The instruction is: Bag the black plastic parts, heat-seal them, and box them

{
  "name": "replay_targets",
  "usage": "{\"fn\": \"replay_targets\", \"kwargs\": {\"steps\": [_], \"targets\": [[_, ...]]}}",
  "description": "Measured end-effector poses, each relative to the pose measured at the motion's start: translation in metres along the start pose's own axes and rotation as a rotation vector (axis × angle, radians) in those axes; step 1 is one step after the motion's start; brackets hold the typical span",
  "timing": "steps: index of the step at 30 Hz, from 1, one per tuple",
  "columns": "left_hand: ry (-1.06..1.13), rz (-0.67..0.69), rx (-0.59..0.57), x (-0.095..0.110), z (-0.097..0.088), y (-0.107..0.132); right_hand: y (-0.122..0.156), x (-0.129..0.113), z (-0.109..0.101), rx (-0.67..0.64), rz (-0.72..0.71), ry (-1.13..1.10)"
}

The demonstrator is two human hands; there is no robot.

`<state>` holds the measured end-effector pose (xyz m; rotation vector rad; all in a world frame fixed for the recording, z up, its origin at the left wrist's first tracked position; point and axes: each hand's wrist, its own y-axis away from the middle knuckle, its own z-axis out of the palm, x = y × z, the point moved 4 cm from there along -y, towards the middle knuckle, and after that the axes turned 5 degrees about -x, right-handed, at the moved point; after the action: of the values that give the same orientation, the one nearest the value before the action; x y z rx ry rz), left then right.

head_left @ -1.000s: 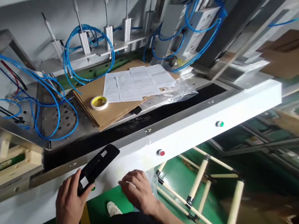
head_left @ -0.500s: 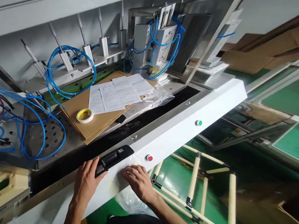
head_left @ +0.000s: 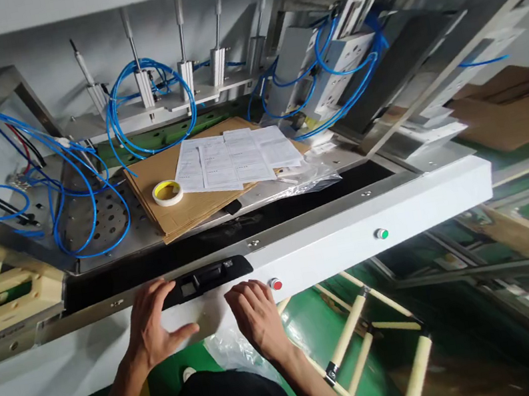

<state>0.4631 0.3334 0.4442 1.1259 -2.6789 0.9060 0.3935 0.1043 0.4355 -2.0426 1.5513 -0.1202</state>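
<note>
A long black plastic trim panel with a recess and a small square opening lies on the front ledge of the machine. My left hand is at the panel's left end, its thumb spread away from the fingers. The fingertips are close against the panel; whether they touch it I cannot tell. To the right, my right hand rests at the ledge with its fingers curled together. Anything inside those fingers is hidden. Below the ledge, between my hands, hangs clear plastic film.
A red button sits beside my right hand, and a green button farther right. Behind the ledge are cardboard sheets, printed papers, a tape roll and blue air hoses. A pipe frame stands below.
My left thumb has come off the panel and opened away from the fingers. The right hand's fingers are curled closer together. The camera view has turned somewhat.
</note>
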Motion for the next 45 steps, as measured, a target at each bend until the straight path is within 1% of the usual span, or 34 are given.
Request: {"fn": "replay_targets", "kwargs": {"steps": [2, 4, 7, 10, 12, 14, 16, 18, 21, 24, 26, 29, 31, 32, 33, 35, 37, 39, 40, 41, 43, 44, 45], "targets": [[-0.035, -0.012, 0.028, 0.000, -0.003, 0.021, -0.008, 0.003, -0.001, -0.028, -0.003, 0.007], [-0.095, -0.024, 0.031, -0.002, -0.002, 0.038, -0.012, 0.007, 0.001, -0.044, 0.001, 0.013], [-0.082, -0.026, 0.099, -0.006, -0.001, 0.050, -0.015, 0.013, 0.004, -0.059, -0.012, -0.002], [0.038, -0.071, 0.187, -0.012, -0.007, 0.048, -0.013, 0.020, 0.002, -0.068, -0.053, -0.023], [0.114, -0.139, 0.203, -0.016, -0.010, 0.045, -0.009, 0.025, -0.002, -0.069, -0.084, -0.027], [0.166, -0.227, 0.198, -0.019, -0.012, 0.042, -0.007, 0.033, -0.008, -0.059, -0.083, -0.018], [0.202, -0.301, 0.200, -0.021, -0.011, 0.040, -0.007, 0.041, -0.014, -0.035, -0.047, -0.011], [0.219, -0.339, 0.222, -0.022, -0.009, 0.038, -0.010, 0.048, -0.016, -0.026, -0.016, -0.020], [0.200, -0.389, 0.259, -0.024, -0.005, 0.035, -0.022, 0.054, -0.012, -0.031, 0.042, -0.035], [0.198, -0.518, 0.261, -0.032, 0.000, 0.035, -0.034, 0.057, -0.005, -0.027, 0.107, -0.029], [0.241, -0.618, 0.238, -0.037, 0.004, 0.036, -0.039, 0.057, -0.003, -0.015, 0.136, -0.005], [0.325, -0.737, 0.206, -0.042, 0.007, 0.038, -0.045, 0.050, -0.005, 0.078, 0.168, 0.086], [0.355, -0.792, 0.182, -0.044, 0.006, 0.038, -0.050, 0.037, -0.004, 0.133, 0.125, 0.114], [0.360, -0.809, 0.168, -0.044, 0.006, 0.038, -0.054, 0.028, -0.001, 0.126, 0.074, 0.103], [0.360, -0.815, 0.154, -0.044, 0.005, 0.037, -0.058, 0.019, 0.004, 0.087, 0.017, 0.084], [0.330, -0.779, 0.161, -0.042, 0.002, 0.036, -0.066, 0.002, 0.019, -0.037, -0.067, 0.045], [0.212, -0.690, 0.256, -0.033, -0.004, 0.034, -0.072, -0.008, 0.033, -0.135, -0.079, 0.021], [0.008, -0.538, 0.351, -0.014, -0.011, 0.031, -0.075, -0.011, 0.042, -0.166, -0.052, 0.014], [-0.095, -0.436, 0.346, -0.003, -0.010, 0.029, -0.075, -0.011, 0.044, -0.170, -0.041, 0.013], [-0.182, -0.325, 0.293, 0.009, -0.007, 0.025, -0.075, -0.011, 0.045, -0.176, -0.034, 0.012], [-0.282, -0.130, 0.101, 0.026, 0.006, 0.018, -0.075, -0.011, 0.046, -0.192, -0.027, 0.008], [-0.304, -0.073, 0.007, 0.030, 0.014, 0.016, -0.074, -0.011, 0.045, -0.200, -0.027, 0.007], [-0.320, -0.052, -0.066, 0.031, 0.020, 0.014, -0.074, -0.012, 0.044, -0.207, -0.028, 0.005]]}}
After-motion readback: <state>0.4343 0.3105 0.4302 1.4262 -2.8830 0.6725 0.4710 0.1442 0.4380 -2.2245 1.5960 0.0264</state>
